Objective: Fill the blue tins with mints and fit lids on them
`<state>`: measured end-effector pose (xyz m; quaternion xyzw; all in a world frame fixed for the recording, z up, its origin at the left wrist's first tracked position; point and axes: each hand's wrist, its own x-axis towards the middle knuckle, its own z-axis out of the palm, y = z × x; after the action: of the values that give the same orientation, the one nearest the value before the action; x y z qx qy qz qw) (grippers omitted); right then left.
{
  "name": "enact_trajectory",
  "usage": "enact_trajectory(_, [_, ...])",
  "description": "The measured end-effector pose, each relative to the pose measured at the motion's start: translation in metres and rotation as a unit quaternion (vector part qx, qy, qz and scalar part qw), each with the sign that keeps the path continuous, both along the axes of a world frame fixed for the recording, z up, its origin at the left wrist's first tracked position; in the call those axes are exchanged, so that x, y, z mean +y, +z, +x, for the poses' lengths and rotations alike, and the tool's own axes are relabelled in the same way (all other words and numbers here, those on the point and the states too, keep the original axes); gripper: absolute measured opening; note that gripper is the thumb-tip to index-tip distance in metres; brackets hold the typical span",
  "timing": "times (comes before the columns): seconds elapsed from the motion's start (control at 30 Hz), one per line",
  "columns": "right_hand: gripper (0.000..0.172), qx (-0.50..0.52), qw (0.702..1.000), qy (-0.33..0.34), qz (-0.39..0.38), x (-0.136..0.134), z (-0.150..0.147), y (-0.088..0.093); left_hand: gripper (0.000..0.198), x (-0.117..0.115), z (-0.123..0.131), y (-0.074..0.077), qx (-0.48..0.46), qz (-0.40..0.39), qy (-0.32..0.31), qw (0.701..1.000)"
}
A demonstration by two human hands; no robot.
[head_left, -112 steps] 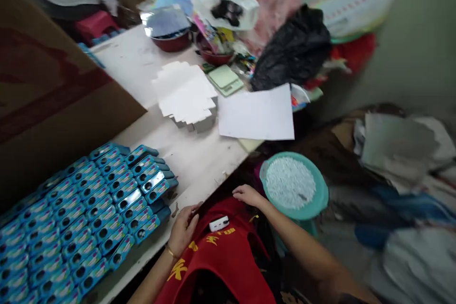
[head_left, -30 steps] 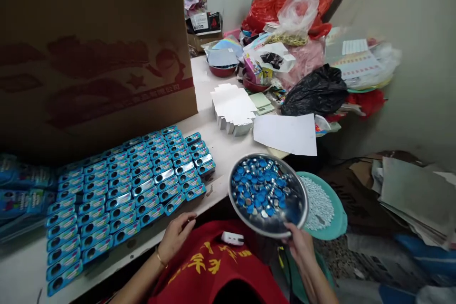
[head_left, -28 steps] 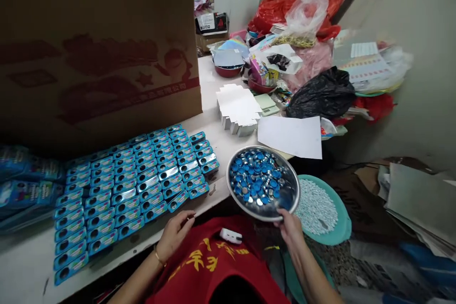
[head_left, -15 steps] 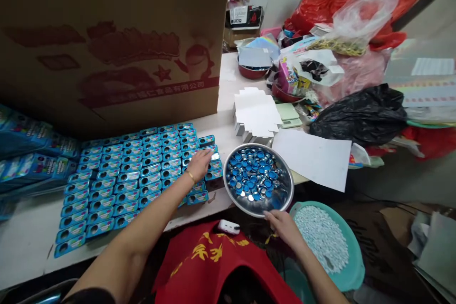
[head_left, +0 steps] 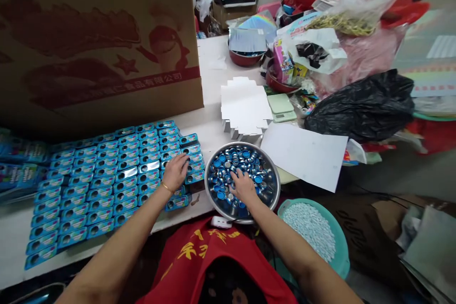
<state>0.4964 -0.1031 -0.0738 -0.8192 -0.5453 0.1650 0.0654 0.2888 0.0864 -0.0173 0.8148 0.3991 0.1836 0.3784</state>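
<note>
My left hand (head_left: 175, 172) lies over the right-hand columns of small blue boxes (head_left: 124, 175), each with a dark round hole in its top. Its fingers stretch forward across the box tops and grip nothing that I can see. In the shiny metal bowl (head_left: 272, 164), my right hand (head_left: 244, 186) reaches down among small round blue-and-silver caps (head_left: 223, 178). Its fingers are apart and touch the caps; what lies under the palm is hidden.
A large cardboard box (head_left: 107, 57) stands behind the blue boxes. White flat cartons (head_left: 245, 102) are stacked beyond the bowl, beside a pale green scale (head_left: 281, 107) and a white sheet (head_left: 304, 154). A green basin (head_left: 344, 251) of pale pellets stands lower right. Bags crowd the right.
My right hand has moved from the bowl's near rim into the caps. My left hand stays over the blue boxes. The camera view has shifted, so the table things appear further left.
</note>
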Motion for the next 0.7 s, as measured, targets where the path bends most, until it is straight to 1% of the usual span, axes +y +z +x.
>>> enact_trajectory(0.07, [0.036, 0.072, 0.997, -0.022, 0.026, -0.001, 0.009, -0.003, 0.029, -0.023, 0.007, 0.009, -0.027, -0.054, -0.012, 0.998])
enact_trajectory(0.1, [0.032, 0.113, 0.991, -0.041, 0.055, -0.001, 0.015, -0.002, 0.027, -0.035, 0.011, 0.014, -0.072, -0.165, 0.011, 0.984])
enact_trajectory(0.13, [0.029, 0.152, 0.982, -0.064, 0.092, -0.001, 0.020, 0.000, 0.029, -0.047, 0.015, 0.017, -0.109, -0.301, 0.032, 0.947])
enact_trajectory(0.17, [0.026, 0.187, 0.970, -0.085, 0.133, 0.000, 0.023, 0.004, 0.032, -0.059, 0.020, 0.020, -0.137, -0.430, 0.051, 0.891])
enact_trajectory(0.2, [0.024, 0.217, 0.956, -0.101, 0.169, 0.001, 0.023, 0.010, 0.033, -0.068, 0.025, 0.021, -0.165, -0.533, 0.070, 0.827])
enact_trajectory(0.23, [0.023, 0.242, 0.944, -0.111, 0.196, 0.003, 0.020, 0.018, 0.034, -0.076, 0.031, 0.022, -0.190, -0.615, 0.079, 0.761])
enact_trajectory(0.27, [0.023, 0.258, 0.935, -0.115, 0.214, 0.005, 0.014, 0.027, 0.035, -0.082, 0.039, 0.021, -0.209, -0.677, 0.091, 0.700])
enact_trajectory(0.3, [0.023, 0.264, 0.932, -0.110, 0.222, 0.008, 0.005, 0.037, 0.035, -0.085, 0.047, 0.019, -0.220, -0.723, 0.105, 0.646])
enact_trajectory(0.33, [0.023, 0.262, 0.934, -0.096, 0.222, 0.012, -0.005, 0.048, 0.036, -0.086, 0.055, 0.016, -0.228, -0.757, 0.114, 0.601])
enact_trajectory(0.37, [0.025, 0.250, 0.941, -0.075, 0.214, 0.016, -0.017, 0.059, 0.037, -0.086, 0.062, 0.013, -0.236, -0.780, 0.119, 0.568])
enact_trajectory(0.47, [0.025, 0.176, 0.969, 0.006, 0.172, 0.028, -0.047, 0.086, 0.036, -0.081, 0.076, 0.004, -0.252, -0.831, 0.106, 0.485])
enact_trajectory(0.53, [0.021, 0.139, 0.976, 0.043, 0.160, 0.036, -0.057, 0.097, 0.032, -0.078, 0.076, 0.001, -0.273, -0.850, 0.105, 0.439])
enact_trajectory(0.57, [0.018, 0.137, 0.976, 0.052, 0.163, 0.039, -0.060, 0.101, 0.029, -0.076, 0.074, 0.000, -0.286, -0.852, 0.108, 0.424])
enact_trajectory(0.6, [0.016, 0.150, 0.972, 0.057, 0.169, 0.043, -0.060, 0.103, 0.026, -0.074, 0.070, -0.001, -0.300, -0.850, 0.112, 0.419])
enact_trajectory(0.63, [0.014, 0.176, 0.967, 0.058, 0.176, 0.047, -0.059, 0.105, 0.023, -0.072, 0.065, -0.001, -0.310, -0.842, 0.121, 0.424])
enact_trajectory(0.7, [0.015, 0.256, 0.948, 0.049, 0.184, 0.056, -0.056, 0.107, 0.018, -0.067, 0.053, -0.002, -0.314, -0.822, 0.148, 0.452])
